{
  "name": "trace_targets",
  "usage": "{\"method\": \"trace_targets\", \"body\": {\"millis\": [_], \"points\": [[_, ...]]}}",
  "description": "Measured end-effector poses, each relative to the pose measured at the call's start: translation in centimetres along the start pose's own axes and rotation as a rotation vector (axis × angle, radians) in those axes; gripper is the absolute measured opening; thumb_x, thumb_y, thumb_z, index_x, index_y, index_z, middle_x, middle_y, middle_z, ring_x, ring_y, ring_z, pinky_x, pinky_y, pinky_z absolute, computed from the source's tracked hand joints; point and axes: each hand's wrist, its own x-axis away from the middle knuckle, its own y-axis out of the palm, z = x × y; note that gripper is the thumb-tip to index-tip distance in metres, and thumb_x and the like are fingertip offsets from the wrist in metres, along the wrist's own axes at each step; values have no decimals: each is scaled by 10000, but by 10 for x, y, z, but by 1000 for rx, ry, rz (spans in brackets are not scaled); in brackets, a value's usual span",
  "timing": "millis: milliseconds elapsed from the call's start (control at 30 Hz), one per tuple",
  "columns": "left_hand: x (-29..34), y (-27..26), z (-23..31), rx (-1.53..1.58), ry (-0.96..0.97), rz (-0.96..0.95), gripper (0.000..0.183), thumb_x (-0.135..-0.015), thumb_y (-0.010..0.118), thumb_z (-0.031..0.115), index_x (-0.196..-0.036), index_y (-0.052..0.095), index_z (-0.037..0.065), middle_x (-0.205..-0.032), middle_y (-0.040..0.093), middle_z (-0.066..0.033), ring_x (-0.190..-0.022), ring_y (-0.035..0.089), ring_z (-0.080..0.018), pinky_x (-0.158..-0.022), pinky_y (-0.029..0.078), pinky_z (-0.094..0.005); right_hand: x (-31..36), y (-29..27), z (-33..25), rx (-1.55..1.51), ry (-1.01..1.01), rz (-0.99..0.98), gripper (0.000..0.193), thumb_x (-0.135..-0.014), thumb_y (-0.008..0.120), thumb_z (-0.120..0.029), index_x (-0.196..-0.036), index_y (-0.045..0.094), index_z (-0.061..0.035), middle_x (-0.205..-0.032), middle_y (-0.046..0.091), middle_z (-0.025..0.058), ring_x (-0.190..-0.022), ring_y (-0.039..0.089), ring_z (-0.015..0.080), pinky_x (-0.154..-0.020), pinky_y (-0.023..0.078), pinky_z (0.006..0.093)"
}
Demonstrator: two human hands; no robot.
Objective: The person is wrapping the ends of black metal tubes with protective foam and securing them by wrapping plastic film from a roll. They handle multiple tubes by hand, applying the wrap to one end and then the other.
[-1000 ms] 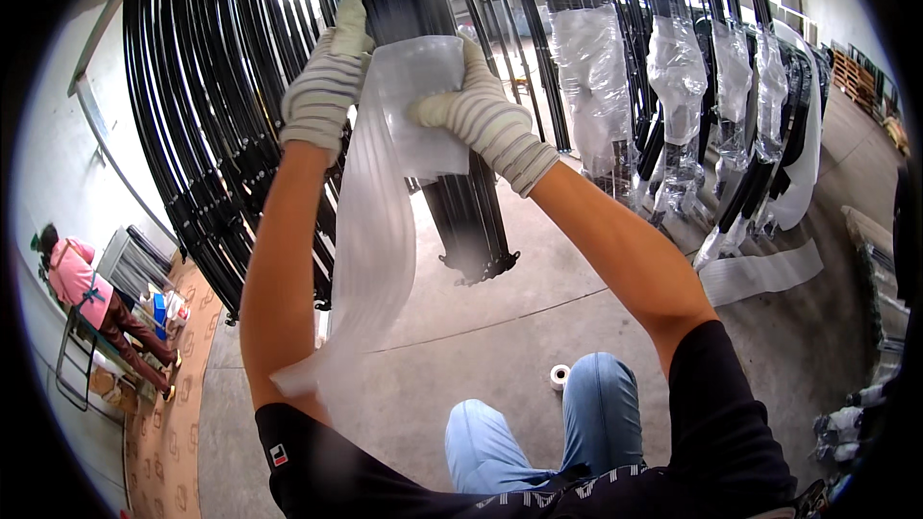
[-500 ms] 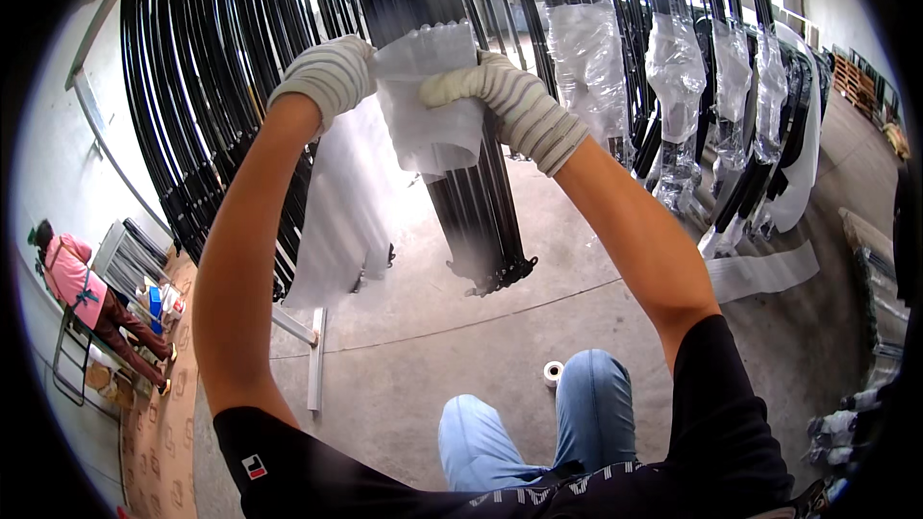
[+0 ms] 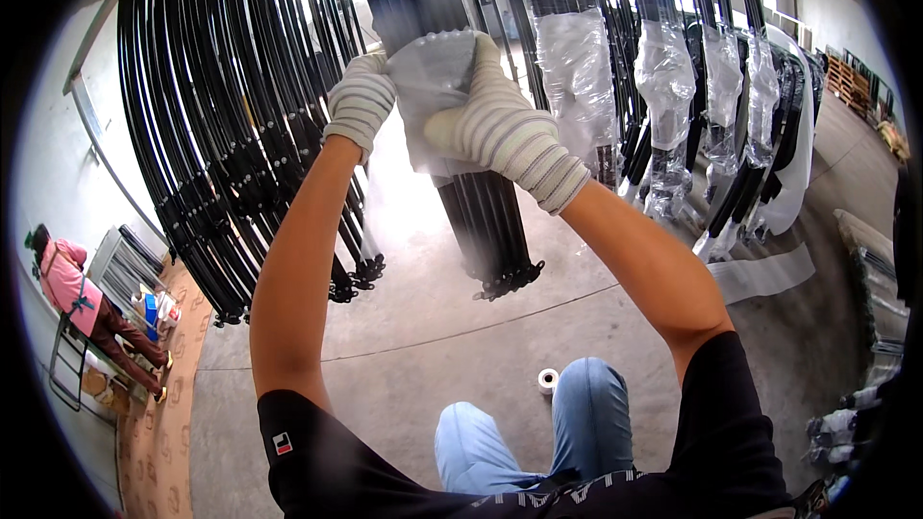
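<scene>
A bundle of long black metal bars [image 3: 486, 231] hangs upright before me, with a translucent white foam sheet [image 3: 433, 77] around its middle. My left hand [image 3: 362, 104], in a striped knit glove, closes on the sheet at the bundle's left side; its fingertips are hidden. On the right side my gloved right hand [image 3: 500, 130] grips the wrapped bundle. Its thumb presses on the front of the foam and its fingers reach round behind, partly out of sight. The bars' lower ends stick out beneath the wrap.
Many unwrapped black bars [image 3: 221, 135] hang at the left. Several bundles in clear plastic wrap [image 3: 663, 86] hang at the right, with a loose foam strip [image 3: 769, 274] on the floor below. A tape roll [image 3: 548, 382] lies by my knee. A person in pink [image 3: 72, 279] stands far left.
My left hand has moved right and closer to the bundle. The loose foam length that hung below it no longer shows there. My right hand has shifted slightly down over the wrap.
</scene>
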Motion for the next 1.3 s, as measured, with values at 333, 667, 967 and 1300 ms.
{"method": "trace_targets", "body": {"millis": [333,667,967,1300], "points": [[12,42,5,1387,-71,-232,242,-829,517,145,-1044,559,42,-955,609,-91,-767,611,-191,-682,535,-297,-13,-58,36,-483,-31,-289,596,-725,672,-287,-1185,422,-2,-993,571,143,-1011,520,245,-860,442,269],[3,38,18,1307,107,-475,355,-833,520,173,-1159,455,47,-1075,546,-103,-912,567,-178,-769,511,-285,-51,-44,3,54,-512,-267,554,-768,565,-260,-1217,340,-28,-1260,364,157,-1194,323,256,-1006,246,354],[-5,27,51,1072,223,-490,446,-833,529,197,-1229,378,56,-1144,496,-98,-997,527,-159,-810,491,-268,-1,-101,-36,-193,-203,-606,276,-634,673,-110,-886,595,-30,-719,582,19,-634,536,76,-603,473,195],[80,28,106,1212,-112,-57,535,-802,542,388,-1220,381,93,-1124,502,-140,-1054,509,-214,-772,534,-338,96,-151,-32,390,-378,-134,449,-528,766,-165,-908,554,-54,-765,555,3,-618,522,90,-606,461,202]]}}
